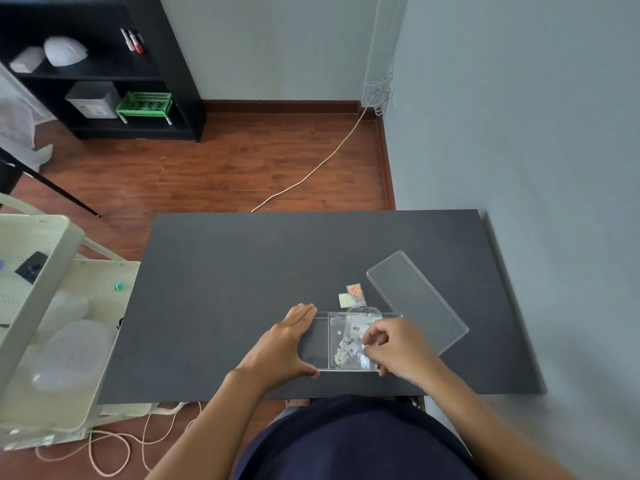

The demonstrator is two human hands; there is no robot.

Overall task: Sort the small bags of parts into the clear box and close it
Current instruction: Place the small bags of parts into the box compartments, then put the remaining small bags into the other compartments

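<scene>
The clear box (pixel 320 341) lies open on the dark table near its front edge. My left hand (pixel 287 344) grips the box's left end, thumb at the front wall and fingers at the back wall. My right hand (pixel 394 351) is over the box's right half, fingertips pinched on a small clear bag (pixel 367 356). Another clear bag with pale parts (pixel 341 344) lies inside the box. Two small bags lie on the table just behind the box: one with orange-pink parts (pixel 355 292) and one pale yellow (pixel 346 300). The clear lid (pixel 415 299) rests flat to the right.
The dark table (pixel 242 289) stands against a grey wall on the right. A cream cart (pixel 45 306) with white items is at the left. A cable runs across the wooden floor beyond the table. A black shelf unit stands at the far left.
</scene>
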